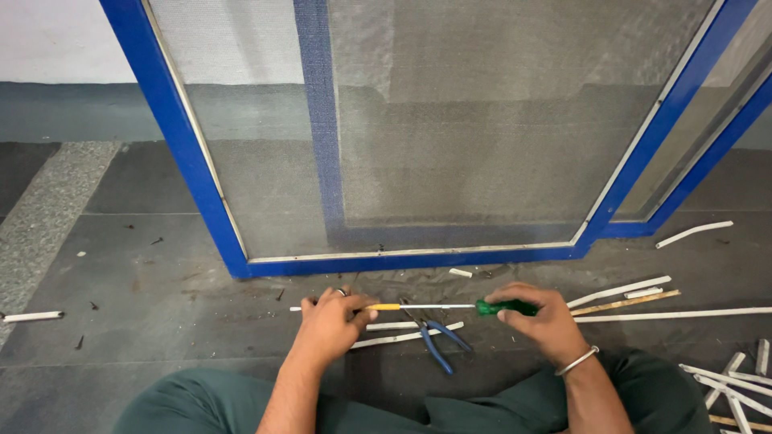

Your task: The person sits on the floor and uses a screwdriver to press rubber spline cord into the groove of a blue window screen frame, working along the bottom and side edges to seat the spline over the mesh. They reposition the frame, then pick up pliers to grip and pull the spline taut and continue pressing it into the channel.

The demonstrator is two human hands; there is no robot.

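Head view: the right hand (540, 317) is closed around the green handle of a screwdriver (450, 306), fingers wrapped tight on it. The screwdriver lies level just above the floor (153, 281), its long axis running left to right across the picture, handle to the right and shaft pointing left toward the left hand (334, 316). A short yellow piece sits on the shaft close to the left hand. The left hand pinches a thin white strip (310, 309) at the tip end of the shaft, fingers pressed together; the strip lies along the same line and sticks out a little to the left of the hand. Just below, between the two hands, blue-handled pliers (434, 337) lie on the floor, handles pointing down-right. A blue-framed mesh screen (193, 161) stands beyond the hands. More white strips (643, 287) lie scattered to the right.
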